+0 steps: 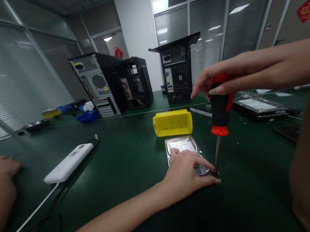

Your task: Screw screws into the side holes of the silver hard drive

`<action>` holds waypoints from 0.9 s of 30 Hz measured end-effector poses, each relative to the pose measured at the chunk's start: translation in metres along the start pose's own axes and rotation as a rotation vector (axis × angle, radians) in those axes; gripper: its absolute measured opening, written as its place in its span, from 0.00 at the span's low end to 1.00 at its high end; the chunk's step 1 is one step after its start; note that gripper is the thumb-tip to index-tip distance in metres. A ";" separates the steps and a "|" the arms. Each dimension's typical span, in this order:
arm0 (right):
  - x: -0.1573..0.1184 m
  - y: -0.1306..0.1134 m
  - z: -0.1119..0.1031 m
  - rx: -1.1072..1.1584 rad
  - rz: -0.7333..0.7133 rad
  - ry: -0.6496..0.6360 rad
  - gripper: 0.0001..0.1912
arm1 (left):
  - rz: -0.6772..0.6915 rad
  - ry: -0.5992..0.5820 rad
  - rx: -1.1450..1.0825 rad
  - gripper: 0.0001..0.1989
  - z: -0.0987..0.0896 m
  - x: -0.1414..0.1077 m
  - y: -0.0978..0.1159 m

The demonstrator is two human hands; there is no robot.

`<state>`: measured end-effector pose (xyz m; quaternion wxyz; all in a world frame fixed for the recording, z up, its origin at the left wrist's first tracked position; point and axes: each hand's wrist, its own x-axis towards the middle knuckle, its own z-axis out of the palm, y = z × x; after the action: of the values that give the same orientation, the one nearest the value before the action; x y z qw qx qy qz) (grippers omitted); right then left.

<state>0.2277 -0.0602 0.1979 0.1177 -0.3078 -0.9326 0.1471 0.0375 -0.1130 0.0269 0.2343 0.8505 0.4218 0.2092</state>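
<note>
A silver hard drive [179, 142] lies on the green table in front of me. My left hand [186, 169] presses over it with curled fingers, and covers much of its lower part. The thumb and index finger close around its near right corner, where a small dark part shows that I cannot make out. In my right hand [219, 82] is a red and black screwdriver [220, 117], gripped at the top of the handle. Its shaft points down, slightly tilted, and the tip reaches between the left thumb and index finger.
Behind the drive stands a yellow bin [172, 123]. More drives [259, 106] are stacked at right. A white power bank [69, 163] with cables lies at left, near another person's hand [0, 166]. Computer cases [98, 85] and a blue tray [87, 116] stand at the back.
</note>
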 end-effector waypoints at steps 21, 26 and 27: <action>0.006 0.006 0.001 -0.064 -0.013 -0.017 0.17 | -0.048 -0.022 -0.058 0.08 -0.002 0.001 0.004; 0.008 0.006 0.001 -0.099 -0.032 -0.012 0.17 | -0.050 -0.033 -0.055 0.07 -0.003 0.002 0.005; 0.008 0.006 0.002 -0.104 -0.035 -0.005 0.17 | -0.047 -0.033 -0.051 0.07 -0.003 0.002 0.005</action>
<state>0.2239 -0.0506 0.1953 0.1017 -0.2968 -0.9445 0.0972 0.0402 -0.1134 0.0322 0.2675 0.8376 0.4321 0.2001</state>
